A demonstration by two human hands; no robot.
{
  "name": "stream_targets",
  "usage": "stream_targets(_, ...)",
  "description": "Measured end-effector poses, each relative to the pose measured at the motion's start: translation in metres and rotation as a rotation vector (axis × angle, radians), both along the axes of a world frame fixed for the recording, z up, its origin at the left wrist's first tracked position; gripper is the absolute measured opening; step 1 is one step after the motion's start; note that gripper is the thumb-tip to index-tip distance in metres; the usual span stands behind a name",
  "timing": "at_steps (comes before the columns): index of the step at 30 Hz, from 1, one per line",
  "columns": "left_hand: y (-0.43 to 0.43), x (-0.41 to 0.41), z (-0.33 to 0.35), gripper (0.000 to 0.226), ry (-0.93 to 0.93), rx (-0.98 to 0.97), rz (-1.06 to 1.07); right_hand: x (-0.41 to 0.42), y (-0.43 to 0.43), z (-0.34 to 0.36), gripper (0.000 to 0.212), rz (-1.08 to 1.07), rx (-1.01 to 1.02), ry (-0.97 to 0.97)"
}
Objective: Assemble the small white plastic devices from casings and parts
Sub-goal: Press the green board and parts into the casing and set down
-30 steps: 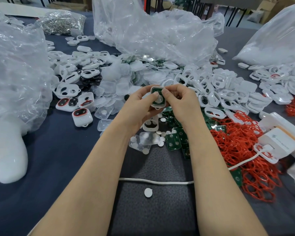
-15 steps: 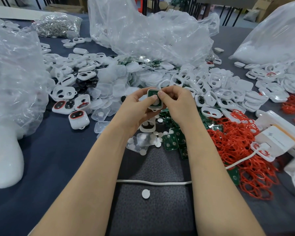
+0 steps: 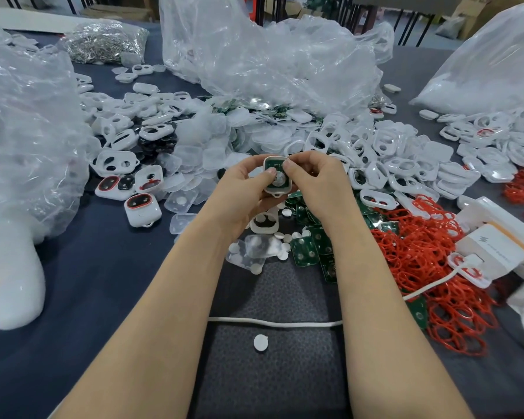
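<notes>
Together, both hands, left and right, pinch one casing above the table, thumbs pressing its green board.

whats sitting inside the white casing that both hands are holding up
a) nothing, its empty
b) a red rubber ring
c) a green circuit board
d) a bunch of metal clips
C: a green circuit board shows inside the white casing, which the left hand and right hand hold between them with thumbs on top.
</notes>
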State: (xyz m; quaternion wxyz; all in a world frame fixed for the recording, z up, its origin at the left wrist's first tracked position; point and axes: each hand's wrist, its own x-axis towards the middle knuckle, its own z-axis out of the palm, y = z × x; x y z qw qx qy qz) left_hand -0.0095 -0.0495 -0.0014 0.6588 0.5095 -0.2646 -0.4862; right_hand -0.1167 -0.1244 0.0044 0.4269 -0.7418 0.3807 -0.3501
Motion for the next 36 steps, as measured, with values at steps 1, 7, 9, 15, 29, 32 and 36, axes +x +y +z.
stream_targets(1,-0.0002,-0.0003,-0.0001,0.02,-0.004,0.002,0.005,0.0,0.0001,0.0002,0.006,0.002,-0.001,0.0)
stream_targets(7,-0.0008,-0.0016,-0.0003,0.016,-0.01,-0.011,0.003,0.0002,0.0004,0.0009,0.004,0.008,-0.003,-0.007)
stream_targets(9,-0.0004,-0.0014,-0.0003,0.017,-0.029,-0.018,0.007,0.0001,0.0007,0.0014,0.004,0.013,0.004,-0.013)
stream_targets(15,-0.0006,-0.0017,-0.0016,0.019,-0.134,-0.042,0.049,0.0034,0.0045,0.002,0.003,0.021,0.003,-0.062)
stream_targets(29,-0.0017,-0.0018,-0.0019,0.02,-0.077,-0.062,0.024,0.0035,0.0052,0.002,0.011,0.012,0.098,-0.141)
stream_targets(32,-0.0019,-0.0015,-0.0026,0.02,-0.095,-0.06,0.019,0.0044,0.0053,0.0015,0.011,-0.001,0.158,-0.18)
stream_targets(36,-0.0021,-0.0015,-0.003,0.02,-0.112,-0.061,0.016,0.0051,0.005,0.0007,0.008,-0.014,0.173,-0.193)
